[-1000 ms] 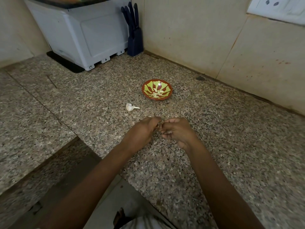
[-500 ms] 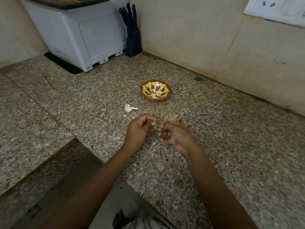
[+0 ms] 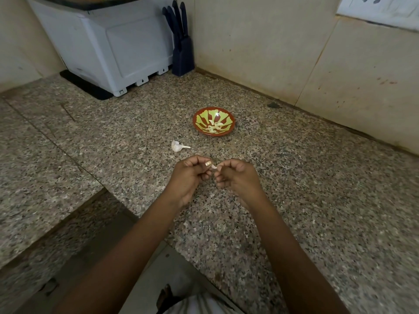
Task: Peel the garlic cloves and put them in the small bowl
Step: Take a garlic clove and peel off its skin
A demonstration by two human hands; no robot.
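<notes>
The left hand (image 3: 190, 175) and the right hand (image 3: 238, 175) are both pinching one small pale garlic clove (image 3: 213, 167) between curled fingertips, just above the speckled granite countertop (image 3: 317, 200). The small red-and-green patterned bowl (image 3: 229, 118), already containing peeled cloves, is sitting straight ahead, about equally near both hands. The clove's long axis is too small to determine.

The desk (image 3: 317, 200) is speckled granite, polished smooth with a dull sheen. At centre, the small bowl (image 3: 201, 120) looks glazed and glossy, catching a spot of light. The garlic head (image 3: 176, 146) near it wears dry, papery white skin; the garlic clove (image 3: 213, 167) looks pale and smooth. Upper left, the white appliance (image 3: 127, 48) is smooth plastic, and the knife block (image 3: 183, 57) beside it is matt and dark. The wall tiles (image 3: 260, 46) are smooth and stained
</notes>
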